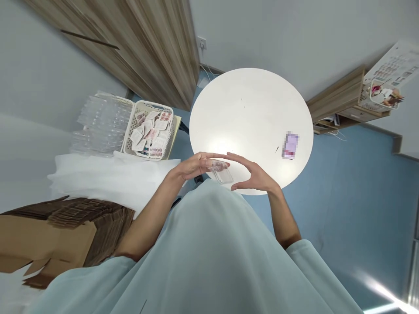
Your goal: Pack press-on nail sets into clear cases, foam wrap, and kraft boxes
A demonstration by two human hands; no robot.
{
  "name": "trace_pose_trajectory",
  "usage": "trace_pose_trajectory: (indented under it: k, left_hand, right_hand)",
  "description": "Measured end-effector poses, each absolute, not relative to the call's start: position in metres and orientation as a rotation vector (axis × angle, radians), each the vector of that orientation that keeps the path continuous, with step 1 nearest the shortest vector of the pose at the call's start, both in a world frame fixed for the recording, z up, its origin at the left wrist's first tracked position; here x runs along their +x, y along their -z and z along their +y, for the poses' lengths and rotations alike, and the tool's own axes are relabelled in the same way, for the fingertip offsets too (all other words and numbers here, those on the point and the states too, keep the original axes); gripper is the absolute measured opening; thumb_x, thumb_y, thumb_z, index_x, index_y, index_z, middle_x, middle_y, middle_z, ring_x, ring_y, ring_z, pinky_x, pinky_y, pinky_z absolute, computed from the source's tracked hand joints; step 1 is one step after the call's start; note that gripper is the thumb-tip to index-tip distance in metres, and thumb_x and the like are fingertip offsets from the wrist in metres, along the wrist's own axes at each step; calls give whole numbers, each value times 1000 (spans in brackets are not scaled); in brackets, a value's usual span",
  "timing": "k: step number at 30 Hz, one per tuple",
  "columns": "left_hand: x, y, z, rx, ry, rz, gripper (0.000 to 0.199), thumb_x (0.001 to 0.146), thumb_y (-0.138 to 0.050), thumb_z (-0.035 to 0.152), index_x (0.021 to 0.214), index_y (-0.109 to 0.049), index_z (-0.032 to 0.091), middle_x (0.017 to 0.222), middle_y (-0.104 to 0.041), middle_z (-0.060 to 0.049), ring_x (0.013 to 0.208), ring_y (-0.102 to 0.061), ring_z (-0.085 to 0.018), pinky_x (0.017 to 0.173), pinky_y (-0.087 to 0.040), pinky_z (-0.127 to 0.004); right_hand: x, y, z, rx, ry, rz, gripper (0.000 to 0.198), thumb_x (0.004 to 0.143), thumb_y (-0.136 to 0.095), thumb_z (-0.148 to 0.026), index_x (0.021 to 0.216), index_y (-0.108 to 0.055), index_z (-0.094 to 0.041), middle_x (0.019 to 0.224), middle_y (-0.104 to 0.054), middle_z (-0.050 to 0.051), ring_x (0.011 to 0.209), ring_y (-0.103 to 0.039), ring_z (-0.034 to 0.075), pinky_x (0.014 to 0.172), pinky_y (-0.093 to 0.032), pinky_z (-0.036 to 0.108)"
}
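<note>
Over the near edge of the round white table (248,104), my left hand (198,165) grips a clear plastic case (223,173) by its left end. The case is see-through and hangs tilted close to my shirt. To its right, my right hand (255,175) has thumb and fingers spread wide, with nothing between them. The right fingertips come close to the left fingertips above the case; whether they touch I cannot tell.
A pixelated purple item (290,145) lies on the table's right side. Left stand a white basket of small packets (152,104), stacked clear plastic cases (101,124), white sheeting (108,179) and folded cardboard boxes (49,240). A wooden shelf (347,100) stands right.
</note>
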State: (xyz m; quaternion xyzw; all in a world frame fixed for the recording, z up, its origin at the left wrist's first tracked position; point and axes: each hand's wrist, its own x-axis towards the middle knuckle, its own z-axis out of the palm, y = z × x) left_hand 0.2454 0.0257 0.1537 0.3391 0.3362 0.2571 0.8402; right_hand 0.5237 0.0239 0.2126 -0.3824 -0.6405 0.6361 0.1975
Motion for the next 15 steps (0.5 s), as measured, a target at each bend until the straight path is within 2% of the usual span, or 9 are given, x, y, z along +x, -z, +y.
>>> trace_pose_trajectory:
  k: [5,9,11,15]
  left_hand:
    - [267,-145,17,717,-477,663,82,68,-93,67,133,-78,20,128,-78,-24,131,-70,-45,115,-51,-62]
    - [274,-150,9,745,-547,764,87,77,-84,77,143,-72,20,134,-76,-24,134,-68,-44,117,-51,-60]
    - [277,-157,4,801,-654,879,93,80,-80,80,151,-65,22,145,-70,-23,140,-64,-42,120,-48,-59]
    - [287,-168,-7,960,-822,1108,104,70,-95,66,158,-57,26,165,-54,-20,149,-56,-40,125,-44,-58]
  right_hand:
    - [532,-210,20,-1009,-1828,-1841,85,70,-101,-41,149,-67,-43,155,-65,-1,155,-52,34,132,-39,57]
    - [537,-200,15,-1077,-1777,-1782,78,72,-99,-45,145,-70,-39,151,-69,1,148,-58,34,130,-42,56]
    - [538,-191,12,-1136,-1718,-1684,77,73,-99,-47,144,-70,-37,149,-70,3,145,-62,32,129,-44,54]
    - [538,-172,5,-1235,-1645,-1508,77,73,-99,-50,142,-69,-32,147,-71,6,142,-64,31,128,-46,53]
